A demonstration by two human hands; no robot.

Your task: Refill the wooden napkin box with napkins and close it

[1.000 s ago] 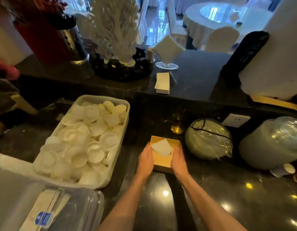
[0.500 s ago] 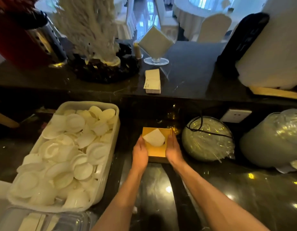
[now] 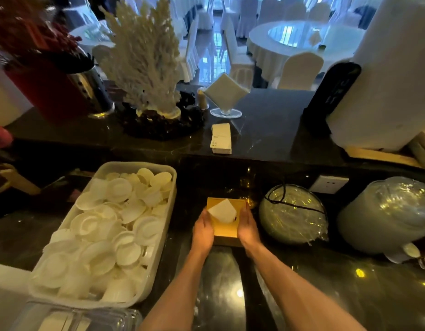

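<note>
The wooden napkin box (image 3: pixel 227 229) rests on the dark lower counter, its lid on. A white napkin (image 3: pixel 223 210) sticks up through the slot in the lid. My left hand (image 3: pixel 203 229) presses against the box's left side and my right hand (image 3: pixel 248 228) against its right side, so the box is held between both palms. A flat stack of napkins (image 3: pixel 221 141) lies on the raised counter behind.
A white tub (image 3: pixel 168 225) full of small white dishes sits to the left. Plastic-wrapped plate stacks (image 3: pixel 293 215) (image 3: pixel 388 216) stand to the right. On the raised counter are a napkin holder (image 3: pixel 225 95), a white coral ornament (image 3: pixel 147 58) and a wall socket (image 3: pixel 329 183) below.
My hands have pushed the box a little farther from me along the counter, still clasping both sides. The camera has tilted up, showing more of the dining room.
</note>
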